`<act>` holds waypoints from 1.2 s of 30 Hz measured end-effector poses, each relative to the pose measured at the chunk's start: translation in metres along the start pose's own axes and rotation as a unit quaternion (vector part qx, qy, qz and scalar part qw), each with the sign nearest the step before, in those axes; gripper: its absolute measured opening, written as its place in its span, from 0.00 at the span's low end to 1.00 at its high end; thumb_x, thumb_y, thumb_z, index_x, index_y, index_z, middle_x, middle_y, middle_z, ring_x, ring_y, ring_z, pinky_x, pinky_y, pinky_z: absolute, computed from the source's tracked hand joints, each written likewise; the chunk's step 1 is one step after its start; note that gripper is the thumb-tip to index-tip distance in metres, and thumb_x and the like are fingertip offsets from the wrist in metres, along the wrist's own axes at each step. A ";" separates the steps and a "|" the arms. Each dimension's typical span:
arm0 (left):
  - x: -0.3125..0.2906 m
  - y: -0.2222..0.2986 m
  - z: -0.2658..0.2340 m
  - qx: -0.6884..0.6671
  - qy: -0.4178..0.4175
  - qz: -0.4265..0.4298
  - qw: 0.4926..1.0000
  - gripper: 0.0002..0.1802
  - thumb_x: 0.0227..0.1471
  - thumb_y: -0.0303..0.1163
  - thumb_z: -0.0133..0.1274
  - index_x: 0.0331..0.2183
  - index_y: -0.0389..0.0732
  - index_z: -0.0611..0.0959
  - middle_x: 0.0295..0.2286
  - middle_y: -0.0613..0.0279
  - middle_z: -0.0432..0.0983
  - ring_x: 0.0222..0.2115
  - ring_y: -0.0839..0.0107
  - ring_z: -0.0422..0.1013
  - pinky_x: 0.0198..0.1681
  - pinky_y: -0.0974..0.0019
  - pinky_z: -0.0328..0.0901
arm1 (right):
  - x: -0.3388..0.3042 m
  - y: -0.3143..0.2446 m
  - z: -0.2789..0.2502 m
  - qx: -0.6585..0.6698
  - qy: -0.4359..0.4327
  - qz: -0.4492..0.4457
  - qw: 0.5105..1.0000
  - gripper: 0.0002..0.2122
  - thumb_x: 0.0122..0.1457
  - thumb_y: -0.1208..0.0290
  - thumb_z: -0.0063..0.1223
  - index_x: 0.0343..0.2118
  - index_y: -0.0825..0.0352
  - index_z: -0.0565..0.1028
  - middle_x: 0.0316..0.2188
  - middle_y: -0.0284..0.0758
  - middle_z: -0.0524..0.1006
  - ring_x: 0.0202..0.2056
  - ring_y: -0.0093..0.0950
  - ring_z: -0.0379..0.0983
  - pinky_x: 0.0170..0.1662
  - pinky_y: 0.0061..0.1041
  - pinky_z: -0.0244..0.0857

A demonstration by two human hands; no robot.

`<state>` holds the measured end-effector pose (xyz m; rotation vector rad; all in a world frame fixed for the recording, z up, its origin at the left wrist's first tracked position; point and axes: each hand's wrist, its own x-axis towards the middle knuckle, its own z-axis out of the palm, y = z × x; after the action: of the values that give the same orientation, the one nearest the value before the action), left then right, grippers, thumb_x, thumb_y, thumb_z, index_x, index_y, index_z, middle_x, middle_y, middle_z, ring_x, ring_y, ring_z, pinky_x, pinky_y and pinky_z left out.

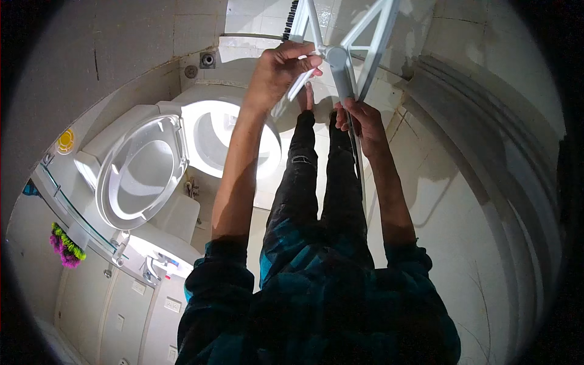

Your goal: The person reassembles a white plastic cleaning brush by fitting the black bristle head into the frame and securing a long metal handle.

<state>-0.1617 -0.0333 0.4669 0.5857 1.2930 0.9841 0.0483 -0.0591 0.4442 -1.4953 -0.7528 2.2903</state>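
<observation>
A white frame of slim bars (pixel 371 55) rises in front of me, its parts meeting at a grey-white rounded joint (pixel 335 56). It looks like a folding rack, but its exact kind is unclear. My left hand (pixel 283 70) is closed beside the joint, its fingers pinching a thin white bar (pixel 300 85) that slants down toward my feet. Lower on the right, my right hand (pixel 364 121) has its fingers closed round the bottom end of the thick bar below the joint. A row of black bristles (pixel 291 21) shows behind the frame's left side.
To my left stands a white toilet (pixel 274 152) with its lid (pixel 143 173) raised. Beyond it are a glass shelf (pixel 73 210), purple and green flowers (pixel 68 246) and a tap (pixel 155 267). A floor drain (pixel 207 59) lies near the wall; a grey curtain-like surface (pixel 486 140) hangs right.
</observation>
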 end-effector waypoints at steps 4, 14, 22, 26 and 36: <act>-0.009 -0.002 0.008 0.144 0.045 0.131 0.980 0.14 0.42 0.22 0.54 0.36 0.33 0.77 0.30 0.58 0.72 0.28 0.71 0.72 0.30 0.73 0.67 | -0.007 0.009 0.002 -0.019 0.036 -0.006 0.999 0.16 0.53 0.60 0.48 0.34 0.71 0.73 0.23 0.33 0.73 0.24 0.20 0.69 0.31 0.18 0.62; -0.025 0.002 0.012 0.091 0.014 0.122 0.988 0.14 0.47 0.23 0.49 0.39 0.30 0.74 0.34 0.59 0.63 0.18 0.76 0.69 0.15 0.74 0.62 | -0.004 0.045 0.016 -0.029 0.012 -0.221 0.975 0.17 0.43 0.76 0.59 0.37 0.73 0.70 0.30 0.35 0.72 0.33 0.23 0.67 0.42 0.21 0.60; -0.033 0.007 0.003 0.178 0.027 0.105 0.978 0.17 0.45 0.24 0.51 0.41 0.33 0.74 0.39 0.60 0.64 0.32 0.72 0.70 0.38 0.70 0.66 | 0.004 0.042 0.027 -0.153 0.100 -0.306 0.934 0.10 0.44 0.79 0.56 0.32 0.68 0.71 0.26 0.31 0.72 0.30 0.20 0.69 0.38 0.19 0.62; -0.040 0.011 0.000 0.168 0.035 0.127 0.977 0.16 0.43 0.21 0.52 0.38 0.33 0.76 0.36 0.60 0.67 0.32 0.71 0.69 0.36 0.71 0.66 | 0.013 0.055 0.020 -0.126 0.120 -0.286 0.942 0.09 0.45 0.76 0.57 0.30 0.69 0.70 0.26 0.32 0.73 0.30 0.21 0.69 0.37 0.20 0.63; -0.042 0.020 0.005 0.333 -0.001 0.164 0.929 0.16 0.37 0.22 0.56 0.35 0.34 0.78 0.32 0.56 0.72 0.29 0.64 0.72 0.32 0.68 0.68 | 0.009 0.047 0.023 -0.193 0.141 -0.270 0.933 0.06 0.51 0.74 0.52 0.30 0.68 0.68 0.21 0.32 0.70 0.25 0.19 0.66 0.31 0.20 0.61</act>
<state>-0.1611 -0.0585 0.5057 1.3601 1.5583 0.7893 0.0254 -0.0984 0.4175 -1.4827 -1.3792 1.5426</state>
